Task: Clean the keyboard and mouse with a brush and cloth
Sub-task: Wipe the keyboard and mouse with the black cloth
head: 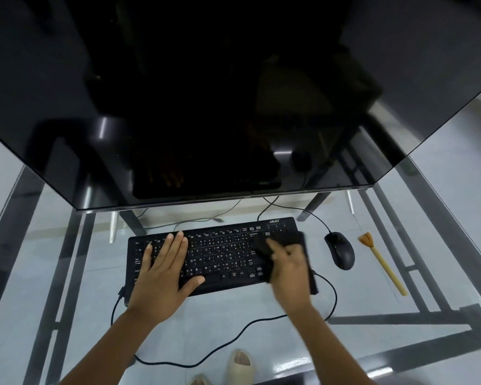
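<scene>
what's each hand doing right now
Left hand: open, flat on the keyboard.
Right hand: holding the dark cloth against the keyboard's right end.

Single view — a wide-angle head-worn camera, looking forward and steeply down over a glass desk [442,168]. The monitor [206,93] fills the upper frame at close range; the keyboard [220,251] sits centre-low — straight edges bow toward the margins.
</scene>
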Demonstrator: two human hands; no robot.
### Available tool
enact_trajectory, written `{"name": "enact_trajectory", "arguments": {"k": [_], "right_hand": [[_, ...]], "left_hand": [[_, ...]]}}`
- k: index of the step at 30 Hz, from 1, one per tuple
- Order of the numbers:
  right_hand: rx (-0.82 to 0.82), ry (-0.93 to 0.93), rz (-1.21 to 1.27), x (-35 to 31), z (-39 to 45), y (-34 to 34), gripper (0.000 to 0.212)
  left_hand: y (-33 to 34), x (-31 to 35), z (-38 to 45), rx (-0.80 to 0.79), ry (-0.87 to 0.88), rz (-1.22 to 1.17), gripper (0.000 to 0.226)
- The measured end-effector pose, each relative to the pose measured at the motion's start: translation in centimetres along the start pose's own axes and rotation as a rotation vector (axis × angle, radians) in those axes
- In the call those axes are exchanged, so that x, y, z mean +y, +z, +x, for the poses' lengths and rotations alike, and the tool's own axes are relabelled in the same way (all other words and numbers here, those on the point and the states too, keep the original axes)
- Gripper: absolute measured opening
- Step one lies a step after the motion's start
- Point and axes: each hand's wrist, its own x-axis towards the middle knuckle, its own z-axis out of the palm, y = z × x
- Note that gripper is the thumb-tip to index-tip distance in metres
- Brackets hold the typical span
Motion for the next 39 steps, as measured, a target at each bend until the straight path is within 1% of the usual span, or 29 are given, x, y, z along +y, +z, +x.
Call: {"name": "enact_trajectory", "arguments": {"k": [1, 4, 5, 6, 7, 9, 11, 12, 13, 15, 16, 18, 19, 20, 21, 22, 23, 24, 25, 26, 27, 28, 29, 32, 33, 34, 37, 38, 39], "right_hand": [[-0.036, -0.096, -0.003, -1.9, -1.2, 0.9, 0.048], [-0.270, -0.396, 0.015, -4.8, -4.5, 3.0, 0.044], [-0.312, -0.410, 0.033, -4.6, -4.6, 2.9, 0.036], [-0.301, -0.324, 0.088, -4.2, -4.2, 2.2, 0.025], [-0.238, -0.240, 0.070, -3.0, -3.6, 1.3, 0.023], [-0.122, 0.006, 0.054, 0.2, -1.9, -0.8, 0.017], [0.022, 0.183, 0.119, 2.8, -0.9, -1.7, 0.040], [0.082, 0.204, 0.113, 3.4, -0.9, -1.6, 0.043], [0.102, 0.200, 0.088, 2.8, -1.0, -1.4, 0.041], [0.102, 0.053, 0.029, 0.5, -2.0, 0.4, 0.040], [0.032, -0.062, 0.024, -1.2, -2.7, 1.0, 0.042], [-0.203, -0.321, -0.004, -3.7, -3.6, 1.6, 0.039], [-0.281, -0.336, 0.032, -3.3, -3.3, 1.7, 0.034], [-0.257, -0.314, 0.026, -2.7, -2.6, 1.2, 0.034], [-0.221, -0.244, -0.057, -1.5, -1.3, 0.4, 0.034], [-0.205, -0.154, -0.079, -0.3, 0.2, -0.8, 0.028], [-0.137, 0.001, -0.035, 0.9, 1.5, -1.4, 0.026], [-0.066, 0.173, 0.036, 2.0, 2.6, -1.8, 0.033], [0.023, 0.250, 0.009, 2.9, 3.5, -1.9, 0.039], [0.058, 0.282, -0.042, 2.8, 4.0, -1.9, 0.042], [0.079, 0.300, -0.050, 2.0, 4.1, -1.3, 0.042], [0.085, 0.267, -0.067, 0.5, 3.9, -0.6, 0.042], [0.070, 0.174, -0.072, -0.6, 3.5, 0.5, 0.042], [-0.110, -0.188, -0.082, -3.2, 2.3, 1.8, 0.047], [-0.146, -0.214, -0.063, -2.6, 3.1, 1.3, 0.050], [-0.162, -0.147, -0.045, -1.7, 4.0, 0.6, 0.054], [-0.055, 0.170, -0.044, 1.3, 6.5, -0.9, 0.056], [-0.040, 0.191, -0.048, 0.7, 6.4, -0.8, 0.053], [-0.039, 0.139, -0.058, -0.1, 6.0, -0.5, 0.051]], "left_hand": [[0.0, 0.0, 0.0, 0.004, 0.000, 0.000, 0.087], [0.1, -0.1, 0.0, 0.020, 0.019, -0.006, 0.085], [0.1, -0.2, 0.0, 0.021, 0.023, -0.007, 0.085], [0.1, -0.2, 0.0, 0.020, 0.022, -0.007, 0.085], [0.1, -0.2, 0.0, 0.021, 0.019, -0.006, 0.086], [0.0, -0.1, 0.1, 0.017, 0.021, -0.010, 0.087], [0.1, -0.2, 0.1, 0.007, 0.019, -0.009, 0.087], [0.1, -0.2, 0.0, 0.003, 0.018, -0.007, 0.087], [0.1, -0.2, 0.0, 0.002, 0.018, -0.005, 0.087], [0.1, -0.1, 0.0, 0.004, 0.018, 0.000, 0.087], [0.1, -0.1, 0.0, 0.002, 0.019, 0.001, 0.087], [0.0, -0.2, 0.0, 0.006, 0.026, -0.002, 0.087], [0.0, -0.2, 0.0, 0.008, 0.033, -0.002, 0.087], [0.0, -0.2, 0.0, 0.008, 0.038, -0.002, 0.087], [-0.1, -0.2, 0.0, 0.008, 0.038, 0.001, 0.087], [-0.1, -0.2, 0.0, 0.008, 0.037, 0.006, 0.086], [-0.1, -0.2, 0.0, 0.004, 0.037, 0.008, 0.086], [-0.1, -0.3, 0.0, -0.001, 0.037, 0.009, 0.086], [-0.1, -0.3, 0.0, -0.006, 0.036, 0.010, 0.086], [-0.1, -0.4, -0.1, -0.008, 0.035, 0.011, 0.086], [-0.1, -0.3, -0.1, -0.006, 0.035, 0.011, 0.086], [-0.1, -0.3, 0.0, -0.003, 0.037, 0.011, 0.086], [-0.2, -0.2, 0.0, 0.002, 0.038, 0.008, 0.086], [-0.2, -0.3, 0.0, 0.007, 0.043, 0.005, 0.086], [-0.3, -0.3, 0.0, 0.003, 0.044, 0.007, 0.086], [-0.3, -0.3, 0.0, 0.000, 0.044, 0.009, 0.086], [-0.1, -0.3, 0.0, 0.011, 0.040, 0.012, 0.086], [-0.1, -0.3, -0.1, 0.011, 0.040, 0.012, 0.086], [-0.1, -0.2, 0.0, 0.012, 0.040, 0.005, 0.086]]}}
